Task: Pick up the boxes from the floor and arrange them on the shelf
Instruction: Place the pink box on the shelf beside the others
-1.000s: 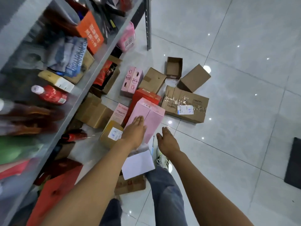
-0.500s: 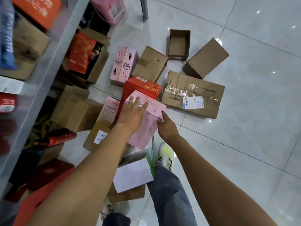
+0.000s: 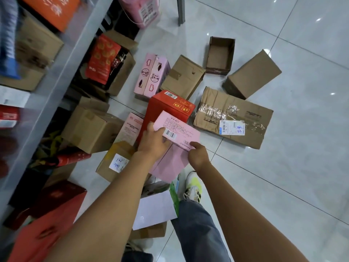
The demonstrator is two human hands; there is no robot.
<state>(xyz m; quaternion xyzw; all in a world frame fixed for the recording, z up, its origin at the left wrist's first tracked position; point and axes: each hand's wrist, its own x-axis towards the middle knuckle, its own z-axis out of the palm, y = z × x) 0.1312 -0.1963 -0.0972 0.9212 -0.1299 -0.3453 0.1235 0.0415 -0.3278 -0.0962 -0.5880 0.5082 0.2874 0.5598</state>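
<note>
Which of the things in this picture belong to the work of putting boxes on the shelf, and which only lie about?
Belong to the job:
- pink box, held by left hand and right hand
- red box on the floor
- taped flat carton
- open empty carton
- shelf

Just lying about:
- white sheet near the feet
- shoe

Head-worn view, steeply down over floor point(image 3: 283, 167), close to hands point(image 3: 153, 142)
</note>
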